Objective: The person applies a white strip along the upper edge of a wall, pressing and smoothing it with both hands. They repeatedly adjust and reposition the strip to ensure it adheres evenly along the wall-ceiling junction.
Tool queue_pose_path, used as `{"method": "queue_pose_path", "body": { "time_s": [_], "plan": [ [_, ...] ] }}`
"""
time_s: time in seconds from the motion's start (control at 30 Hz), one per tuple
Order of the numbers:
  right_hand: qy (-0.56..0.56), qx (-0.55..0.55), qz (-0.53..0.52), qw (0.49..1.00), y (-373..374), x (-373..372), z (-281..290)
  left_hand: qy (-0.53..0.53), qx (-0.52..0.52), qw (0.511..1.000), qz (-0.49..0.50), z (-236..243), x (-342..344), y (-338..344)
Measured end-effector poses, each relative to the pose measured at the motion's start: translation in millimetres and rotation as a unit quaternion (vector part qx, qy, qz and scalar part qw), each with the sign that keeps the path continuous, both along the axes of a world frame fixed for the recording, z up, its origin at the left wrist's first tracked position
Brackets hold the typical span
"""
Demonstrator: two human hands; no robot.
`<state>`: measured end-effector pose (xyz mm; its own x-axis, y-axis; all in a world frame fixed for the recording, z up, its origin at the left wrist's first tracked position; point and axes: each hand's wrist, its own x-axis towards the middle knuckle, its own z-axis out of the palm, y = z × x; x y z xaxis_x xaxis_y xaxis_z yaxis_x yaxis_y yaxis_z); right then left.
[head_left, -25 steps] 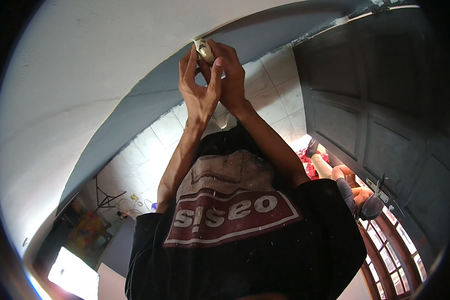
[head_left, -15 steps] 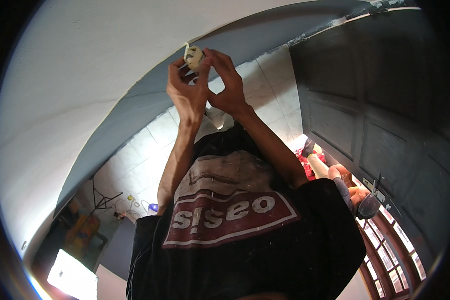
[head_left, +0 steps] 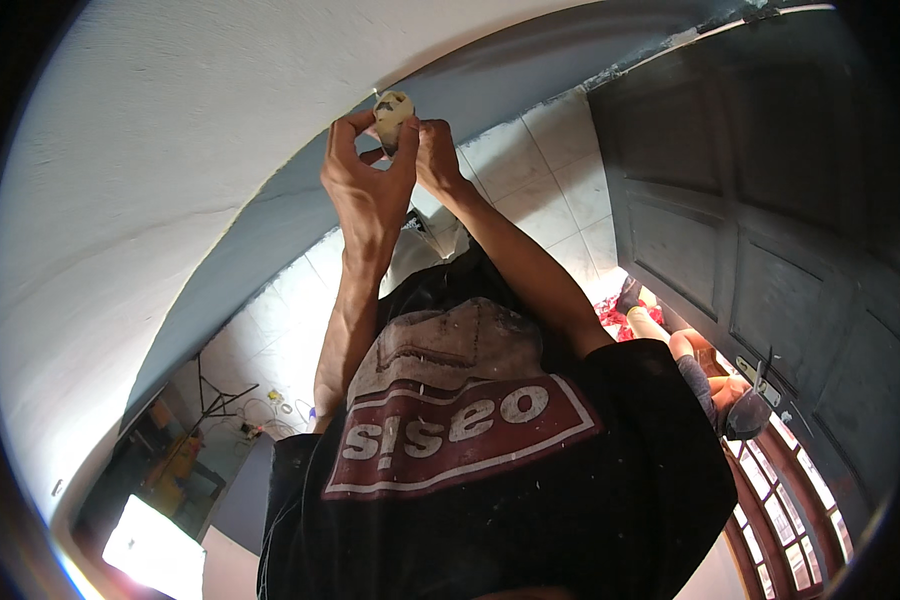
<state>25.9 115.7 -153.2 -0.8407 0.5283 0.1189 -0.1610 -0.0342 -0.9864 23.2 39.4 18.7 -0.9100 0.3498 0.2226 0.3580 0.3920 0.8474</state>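
My left hand (head_left: 365, 175) is closed round a small cream roll of tape (head_left: 394, 118), gripping it with thumb and fingers. A short pale strip sticks up from the roll at the boundary between a white wall surface (head_left: 190, 110) and a grey-blue painted band (head_left: 220, 250), where a thin yellowish line runs. My right hand (head_left: 435, 160) is just right of and partly behind the roll, its fingers curled; what they grip is hidden. My forearms rise from my dark T-shirt.
A dark panelled door (head_left: 720, 200) stands at right, with another person (head_left: 700, 370) low beside it near red cloth (head_left: 610, 315). Pale floor tiles (head_left: 535, 170) lie below. A black stand (head_left: 215, 400), cables and a bright panel (head_left: 155, 545) are at lower left. Barred windows (head_left: 780, 510) show lower right.
Both hands and the roll have moved left from where they were at first. My right hand's fingers have curled and drawn behind the roll, while my left hand now covers more of them.
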Motion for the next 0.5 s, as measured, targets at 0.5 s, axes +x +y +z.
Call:
{"method": "queue_pose_path", "body": {
  "time_s": [0.5],
  "plan": [
    [-0.001, -0.079, -0.014, 0.997, 8, -19, 21, 0.023, -0.092, 0.995, -0.005, -7, 0, 4]
  ]
}}
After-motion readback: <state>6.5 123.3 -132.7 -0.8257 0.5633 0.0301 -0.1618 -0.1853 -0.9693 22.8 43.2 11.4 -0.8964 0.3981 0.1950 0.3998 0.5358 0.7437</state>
